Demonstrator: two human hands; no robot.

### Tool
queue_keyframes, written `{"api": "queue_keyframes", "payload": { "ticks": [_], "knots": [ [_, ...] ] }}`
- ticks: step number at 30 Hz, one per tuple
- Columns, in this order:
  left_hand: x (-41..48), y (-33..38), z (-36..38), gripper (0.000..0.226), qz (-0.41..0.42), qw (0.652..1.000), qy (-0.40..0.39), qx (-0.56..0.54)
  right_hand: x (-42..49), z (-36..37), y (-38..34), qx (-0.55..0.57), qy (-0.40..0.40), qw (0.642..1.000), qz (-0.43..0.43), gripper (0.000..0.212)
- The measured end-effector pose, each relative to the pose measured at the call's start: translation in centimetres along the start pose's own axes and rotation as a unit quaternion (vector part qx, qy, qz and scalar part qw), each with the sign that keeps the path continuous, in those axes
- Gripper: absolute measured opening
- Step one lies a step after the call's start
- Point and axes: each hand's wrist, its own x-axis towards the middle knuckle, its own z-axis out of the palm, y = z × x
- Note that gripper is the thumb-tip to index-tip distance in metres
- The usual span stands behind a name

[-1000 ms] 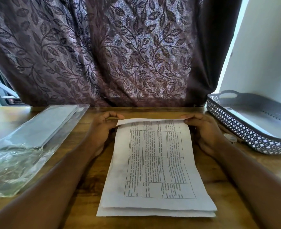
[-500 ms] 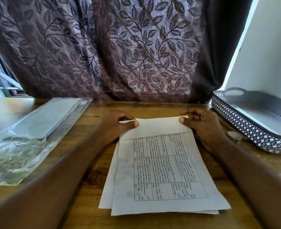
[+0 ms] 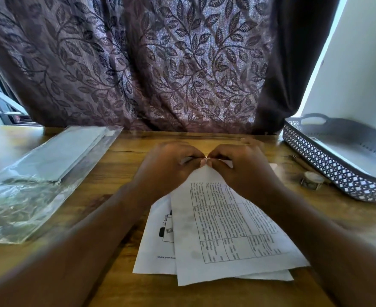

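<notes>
Head view: left hand (image 3: 169, 167) and right hand (image 3: 242, 169) both pinch printed sheet's (image 3: 226, 229) 12 o'clock edge, mid-fold. Next likely: press crease flat, keep sheets beneath (image 3: 153, 244) unshifted.

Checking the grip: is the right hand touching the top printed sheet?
Touching. The head view shows the right hand pinching the far edge of the top sheet.

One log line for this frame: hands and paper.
left hand: pinches top sheet far edge | right hand: pinches same edge | top sheet: skewed over lower sheets
</notes>
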Motion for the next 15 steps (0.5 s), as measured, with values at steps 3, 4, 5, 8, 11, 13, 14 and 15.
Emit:
{"api": "queue_keyframes", "payload": {
  "ticks": [3,4,5,8,11,13,14,15],
  "knots": [
    [-0.1,-0.1,-0.1,0.023,0.005,1.000,0.002,-0.017,0.1,-0.2,0.1,0.013,-0.023,1.000,-0.003,0.038],
    [-0.1,-0.3,-0.2,0.021,0.005,1.000,0.002,-0.021,0.2,-0.3,0.2,0.014,-0.025,1.000,-0.001,0.037],
    [-0.1,-0.5,-0.3,0.020,0.002,1.000,0.002,-0.021,0.1,-0.4,0.5,0.013,-0.029,0.999,0.007,0.032],
    [-0.2,-1.7,-0.7,0.023,-0.040,0.999,-0.002,-0.027,0.2,-0.6,1.7,0.016,-0.049,0.998,0.038,0.017],
    [-0.5,-3.0,-0.9,0.025,-0.085,0.996,-0.003,-0.041,0.1,-1.1,3.1,0.009,-0.063,0.995,0.073,0.013],
    [-0.6,-3.4,-1.1,0.025,-0.109,0.993,0.011,-0.044,0.0,-1.4,3.9,0.024,-0.072,0.992,0.102,0.013],
    [-0.7,-3.7,-1.1,0.024,-0.120,0.992,0.018,-0.045,-0.1,-1.5,4.3,0.040,-0.077,0.989,0.116,0.012],
    [-0.8,-3.9,-1.1,0.021,-0.128,0.991,0.024,-0.045,-0.2,-1.6,4.5,0.058,-0.082,0.986,0.130,0.013]
  ]
}}
